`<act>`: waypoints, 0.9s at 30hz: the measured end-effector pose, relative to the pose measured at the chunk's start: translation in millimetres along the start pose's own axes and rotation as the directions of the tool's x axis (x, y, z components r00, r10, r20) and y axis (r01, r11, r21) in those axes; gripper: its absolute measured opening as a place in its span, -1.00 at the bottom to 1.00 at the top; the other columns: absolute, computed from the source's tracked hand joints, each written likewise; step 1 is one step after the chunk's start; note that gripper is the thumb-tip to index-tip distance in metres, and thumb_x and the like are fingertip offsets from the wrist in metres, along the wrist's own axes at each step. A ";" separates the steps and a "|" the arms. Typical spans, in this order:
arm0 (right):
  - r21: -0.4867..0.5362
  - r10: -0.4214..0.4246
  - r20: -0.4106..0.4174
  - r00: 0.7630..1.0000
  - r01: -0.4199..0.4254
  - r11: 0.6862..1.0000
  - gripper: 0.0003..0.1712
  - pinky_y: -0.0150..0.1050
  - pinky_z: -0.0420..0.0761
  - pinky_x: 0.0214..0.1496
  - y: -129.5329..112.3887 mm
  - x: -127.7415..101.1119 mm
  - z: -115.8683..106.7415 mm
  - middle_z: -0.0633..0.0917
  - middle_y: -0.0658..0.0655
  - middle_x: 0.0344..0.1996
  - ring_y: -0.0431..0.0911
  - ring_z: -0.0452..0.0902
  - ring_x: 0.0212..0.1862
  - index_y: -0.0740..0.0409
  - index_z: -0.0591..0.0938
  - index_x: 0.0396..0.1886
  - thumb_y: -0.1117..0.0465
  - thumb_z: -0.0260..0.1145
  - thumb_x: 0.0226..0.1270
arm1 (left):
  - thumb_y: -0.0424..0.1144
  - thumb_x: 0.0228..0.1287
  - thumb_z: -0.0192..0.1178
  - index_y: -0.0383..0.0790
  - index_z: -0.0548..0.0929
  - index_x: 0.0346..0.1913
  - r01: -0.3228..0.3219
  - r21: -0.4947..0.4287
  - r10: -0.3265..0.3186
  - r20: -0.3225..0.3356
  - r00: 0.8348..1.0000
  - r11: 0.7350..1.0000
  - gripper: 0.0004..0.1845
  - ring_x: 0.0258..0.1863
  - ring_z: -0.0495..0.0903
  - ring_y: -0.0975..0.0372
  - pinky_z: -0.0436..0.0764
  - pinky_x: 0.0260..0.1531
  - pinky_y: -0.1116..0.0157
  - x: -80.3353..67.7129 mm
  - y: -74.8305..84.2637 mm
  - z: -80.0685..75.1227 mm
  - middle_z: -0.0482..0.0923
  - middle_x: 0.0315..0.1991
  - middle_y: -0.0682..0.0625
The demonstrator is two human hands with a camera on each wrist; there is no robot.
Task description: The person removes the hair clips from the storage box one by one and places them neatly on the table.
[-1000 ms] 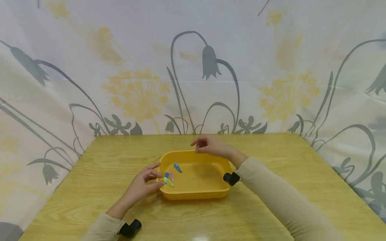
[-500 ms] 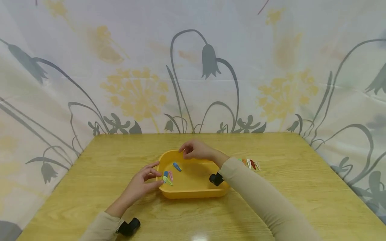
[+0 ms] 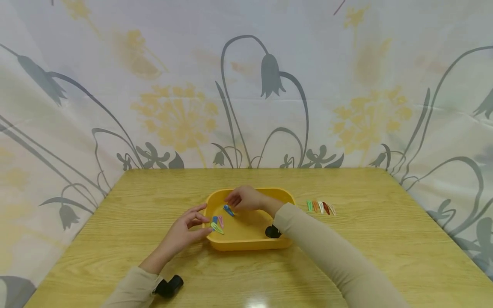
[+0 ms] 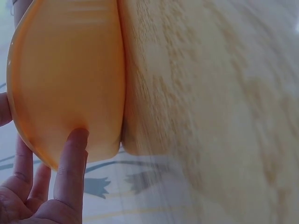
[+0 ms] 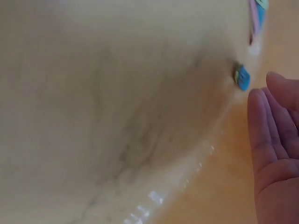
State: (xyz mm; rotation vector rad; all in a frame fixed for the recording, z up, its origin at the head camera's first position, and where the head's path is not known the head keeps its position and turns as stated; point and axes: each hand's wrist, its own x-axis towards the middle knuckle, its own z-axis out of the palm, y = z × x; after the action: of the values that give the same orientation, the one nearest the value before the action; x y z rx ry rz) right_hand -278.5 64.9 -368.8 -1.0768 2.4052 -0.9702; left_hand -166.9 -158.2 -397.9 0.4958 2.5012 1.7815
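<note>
In the head view the right hand [image 3: 245, 198] is reaching into the yellow tray [image 3: 283, 244] at the middle of the wooden table [image 3: 115, 239], fingers loosely curled and holding nothing, tips just beside the blue hair clip [image 3: 229, 210], which is lying at about eight o'clock from that hand, its long axis running from ten to four o'clock. The left hand [image 3: 187, 231] is steadying the tray's nine-o'clock rim, farther from that clip. In the left wrist view relaxed fingers [image 4: 70, 172] are pressing the tray wall. In the right wrist view the clip [image 5: 242, 77] is sitting at eleven o'clock from straight, empty fingers [image 5: 271, 126].
</note>
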 end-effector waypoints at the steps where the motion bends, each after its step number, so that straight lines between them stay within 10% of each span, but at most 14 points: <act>1: -0.005 -0.001 0.003 1.000 0.001 1.000 -0.66 -0.39 0.57 -0.12 0.9 1.0 1.9 0.67 0.24 -0.20 -0.05 0.59 -0.16 0.43 0.59 -0.04 0.52 0.27 0.14 | -0.27 0.13 0.33 -0.41 0.59 -0.18 -0.001 -0.001 0.001 0.000 1.000 1.000 -0.72 0.16 0.37 -0.07 0.37 0.15 0.05 0.2 -0.1 0.1 0.21 0.34 -0.16; 27: -0.072 -0.010 0.020 1.000 0.011 0.997 -0.62 -0.40 0.56 -0.13 6.0 8.9 14.4 0.66 0.15 -0.22 -0.09 0.58 -0.18 0.33 0.60 -0.04 0.41 0.39 0.08 | -0.29 0.13 0.33 -0.40 0.58 -0.19 0.002 0.012 -0.002 -0.005 1.000 1.000 -0.74 0.13 0.40 -0.07 0.37 0.14 0.02 -0.1 0.9 0.2 0.21 0.33 -0.18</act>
State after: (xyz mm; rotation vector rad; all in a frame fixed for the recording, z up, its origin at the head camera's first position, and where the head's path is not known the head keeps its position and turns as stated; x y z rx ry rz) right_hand -279.8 54.6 -383.5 -1.1196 2.4385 -0.8779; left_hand -166.6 -157.7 -397.1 0.4901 2.5162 1.7704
